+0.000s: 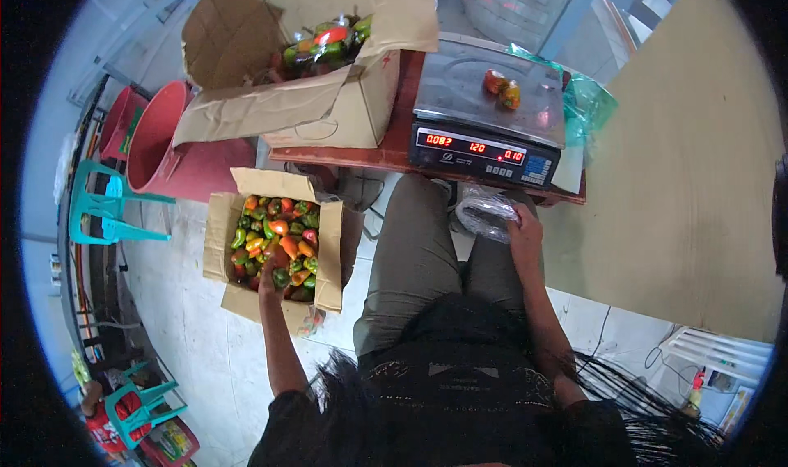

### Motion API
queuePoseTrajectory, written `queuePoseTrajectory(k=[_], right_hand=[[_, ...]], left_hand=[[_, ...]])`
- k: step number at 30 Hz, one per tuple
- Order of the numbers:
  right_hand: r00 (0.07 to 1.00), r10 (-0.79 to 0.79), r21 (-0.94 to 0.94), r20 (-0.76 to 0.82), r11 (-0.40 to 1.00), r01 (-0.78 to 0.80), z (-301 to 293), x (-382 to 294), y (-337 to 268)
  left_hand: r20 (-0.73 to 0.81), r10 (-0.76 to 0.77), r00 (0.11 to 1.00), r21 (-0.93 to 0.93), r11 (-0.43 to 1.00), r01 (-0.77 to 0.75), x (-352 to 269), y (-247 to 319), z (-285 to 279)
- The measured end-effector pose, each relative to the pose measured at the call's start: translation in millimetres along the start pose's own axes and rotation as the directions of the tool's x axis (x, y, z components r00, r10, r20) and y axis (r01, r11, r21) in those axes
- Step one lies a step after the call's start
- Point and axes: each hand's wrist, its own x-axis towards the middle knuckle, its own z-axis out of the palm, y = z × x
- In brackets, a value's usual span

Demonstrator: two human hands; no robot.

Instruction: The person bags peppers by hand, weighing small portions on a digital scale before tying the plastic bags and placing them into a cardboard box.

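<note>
My left hand (269,279) reaches into a cardboard box (330,254) of mixed red, orange, yellow and green bell peppers (265,227) on the floor. A dark green pepper (281,277) appears to be in its grasp; the fingers are partly hidden. Over my right thigh, my right hand (524,224) grips the rim of a clear plastic bag (483,216), whose mouth gapes. Ahead, two red-and-yellow peppers (503,89) lie on the steel pan of a digital scale (486,150) with a lit red display.
A red table (345,154) bears the scale and a large open carton (332,113) with plastic-wrapped peppers (329,45). A green plastic bag (588,107) lies beside the scale. Red tubs (203,165) and a teal chair (98,202) stand left. A tan board (671,177) spans the right.
</note>
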Motion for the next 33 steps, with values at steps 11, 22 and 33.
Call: queuePoseTrajectory(k=[11, 22, 33], right_hand=[[0.998, 0.061, 0.109, -0.012, 0.992, -0.060, -1, 1, 0], [0.998, 0.066, 0.288, 0.010, 0.955, -0.066, -2, -3, 2], [0.999, 0.038, 0.336, 0.018, 0.941, -0.042, 3, 0, 5]], left_hand=[[0.705, 0.263, 0.659, 0.476, 0.513, -0.715, -39, 14, 387], [0.567, 0.528, 0.633, 0.693, 0.110, -0.712, 27, -32, 540], [0.697, 0.466, 0.545, 0.579, 0.082, -0.811, 41, -32, 538]])
